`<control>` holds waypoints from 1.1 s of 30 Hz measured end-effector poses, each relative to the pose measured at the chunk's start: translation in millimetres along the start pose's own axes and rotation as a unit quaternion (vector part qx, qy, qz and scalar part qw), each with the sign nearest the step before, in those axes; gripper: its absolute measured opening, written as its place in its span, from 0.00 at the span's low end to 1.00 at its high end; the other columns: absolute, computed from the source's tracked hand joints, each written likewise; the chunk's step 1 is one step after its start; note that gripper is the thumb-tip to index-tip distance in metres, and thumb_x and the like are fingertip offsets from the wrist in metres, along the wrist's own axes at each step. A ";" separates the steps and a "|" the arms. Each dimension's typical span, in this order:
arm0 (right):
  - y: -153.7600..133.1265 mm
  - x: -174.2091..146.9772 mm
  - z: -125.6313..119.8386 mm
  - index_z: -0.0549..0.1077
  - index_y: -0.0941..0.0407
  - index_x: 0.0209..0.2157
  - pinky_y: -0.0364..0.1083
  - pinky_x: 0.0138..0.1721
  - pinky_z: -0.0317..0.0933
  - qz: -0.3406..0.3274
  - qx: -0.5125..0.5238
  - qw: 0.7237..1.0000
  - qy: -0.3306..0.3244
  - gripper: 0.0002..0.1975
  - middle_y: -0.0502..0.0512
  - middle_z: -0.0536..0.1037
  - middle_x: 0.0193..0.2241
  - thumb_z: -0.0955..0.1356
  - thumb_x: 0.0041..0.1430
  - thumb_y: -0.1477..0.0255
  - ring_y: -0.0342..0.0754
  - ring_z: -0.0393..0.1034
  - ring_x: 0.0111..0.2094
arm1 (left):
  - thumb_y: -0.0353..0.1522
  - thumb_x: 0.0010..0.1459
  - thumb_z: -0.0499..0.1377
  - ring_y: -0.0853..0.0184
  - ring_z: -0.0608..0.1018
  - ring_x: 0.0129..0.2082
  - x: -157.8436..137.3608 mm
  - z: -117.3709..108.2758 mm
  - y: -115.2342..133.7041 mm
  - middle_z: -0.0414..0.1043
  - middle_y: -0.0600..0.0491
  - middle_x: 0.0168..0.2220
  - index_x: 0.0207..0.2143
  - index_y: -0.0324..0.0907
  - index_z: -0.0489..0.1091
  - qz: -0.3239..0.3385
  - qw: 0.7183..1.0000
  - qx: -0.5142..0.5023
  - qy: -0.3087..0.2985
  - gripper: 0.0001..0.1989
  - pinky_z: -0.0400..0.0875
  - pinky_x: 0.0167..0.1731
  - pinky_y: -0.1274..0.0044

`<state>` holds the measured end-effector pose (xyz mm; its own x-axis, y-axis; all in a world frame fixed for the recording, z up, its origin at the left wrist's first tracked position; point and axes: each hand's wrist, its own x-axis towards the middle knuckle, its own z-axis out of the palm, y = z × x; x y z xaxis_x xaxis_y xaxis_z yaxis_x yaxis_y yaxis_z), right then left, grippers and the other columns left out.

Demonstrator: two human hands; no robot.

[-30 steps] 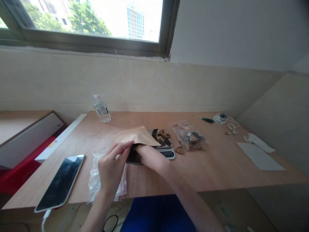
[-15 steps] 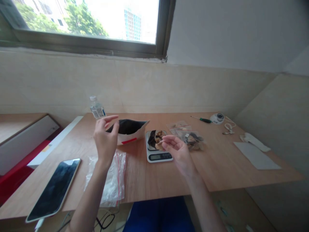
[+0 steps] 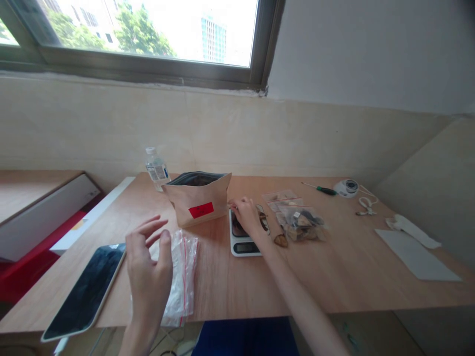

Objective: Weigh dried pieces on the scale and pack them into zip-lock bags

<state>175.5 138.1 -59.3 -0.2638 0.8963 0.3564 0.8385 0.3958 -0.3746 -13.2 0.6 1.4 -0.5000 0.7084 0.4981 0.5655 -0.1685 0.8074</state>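
My right hand (image 3: 247, 215) reaches over the small white kitchen scale (image 3: 234, 247), covering much of its plate. Its fingers are bent together near the scale's left rim, and what they hold, if anything, is hidden. Part of a few dried brown pieces (image 3: 262, 214) shows on the plate beside the hand. One dried brown slice (image 3: 281, 241) lies on the table just right of the scale. A kraft paper pouch (image 3: 178, 202) with a red label stands upright with its mouth open, left of the scale. My left hand (image 3: 150, 262) hovers open and empty above clear zip bags (image 3: 185, 272).
Filled clear zip bags (image 3: 302, 222) lie right of the scale. A phone (image 3: 85, 291) is at the left front, a water bottle (image 3: 158, 170) behind. Farther right are a screwdriver (image 3: 326, 191), a small white camera (image 3: 347, 188) and a white sheet (image 3: 415, 252).
My left hand has left the pouch's mouth and come down toward me. The pouch now stands more upright. My right hand has moved left over the scale; one dried slice now lies beside it.
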 end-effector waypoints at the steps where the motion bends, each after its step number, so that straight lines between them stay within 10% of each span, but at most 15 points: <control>1: 0.1 2.5 1.1 0.75 0.55 0.41 0.49 0.44 0.55 -0.010 -0.045 0.999 -0.022 0.11 0.60 0.78 0.36 0.63 0.60 0.77 0.52 0.67 0.42 | 0.39 0.58 0.53 0.61 0.73 0.45 -5.6 -3.2 -4.5 0.67 0.48 0.48 0.42 0.42 0.65 -0.011 1.000 0.009 -0.007 0.12 0.71 0.38 0.71; 12: -17.9 -48.6 -36.8 0.73 0.55 0.43 0.50 0.44 0.51 -0.006 0.062 0.996 0.061 0.11 0.55 0.78 0.39 0.61 0.63 0.75 0.51 0.65 0.42 | 0.47 0.54 0.51 0.61 0.75 0.31 -34.6 -17.4 -73.2 0.70 0.48 0.36 0.37 0.43 0.70 -0.044 0.976 0.106 -0.186 0.19 0.71 0.20 0.73; 19: -64.1 -116.4 -26.7 0.74 0.53 0.39 0.47 0.45 0.54 -0.042 0.201 0.975 -0.087 0.11 0.50 0.78 0.36 0.62 0.62 0.79 0.48 0.65 0.41 | 0.52 0.45 0.55 0.60 0.76 0.26 -62.9 -6.7 -130.5 0.67 0.47 0.35 0.38 0.41 0.71 -0.030 0.976 0.119 -0.180 0.27 0.75 0.27 0.65; 28: -98.6 -146.9 -8.2 0.73 0.52 0.39 0.46 0.47 0.58 -0.039 0.248 0.958 -0.140 0.11 0.50 0.76 0.36 0.62 0.61 0.79 0.46 0.65 0.42 | 0.49 0.49 0.54 0.63 0.77 0.25 -52.8 -16.3 -109.7 0.72 0.51 0.27 0.23 0.43 0.70 -0.067 0.966 0.124 -0.218 0.19 0.71 0.27 0.73; 33: -109.9 -147.6 -4.2 0.67 0.53 0.49 0.48 0.49 0.60 0.052 0.335 0.938 -0.071 0.14 0.55 0.73 0.44 0.61 0.62 0.74 0.49 0.66 0.46 | 0.47 0.53 0.54 0.60 0.76 0.31 -59.9 -20.5 -80.8 0.73 0.50 0.30 0.27 0.43 0.68 -0.036 0.980 0.159 -0.117 0.16 0.69 0.33 0.70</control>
<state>124.3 -38.5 -67.1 -0.2973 0.9361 0.1881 0.3882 0.2985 -0.8719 -42.5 -42.3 -87.2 -0.4030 0.8543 0.3282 0.7290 0.0828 0.6795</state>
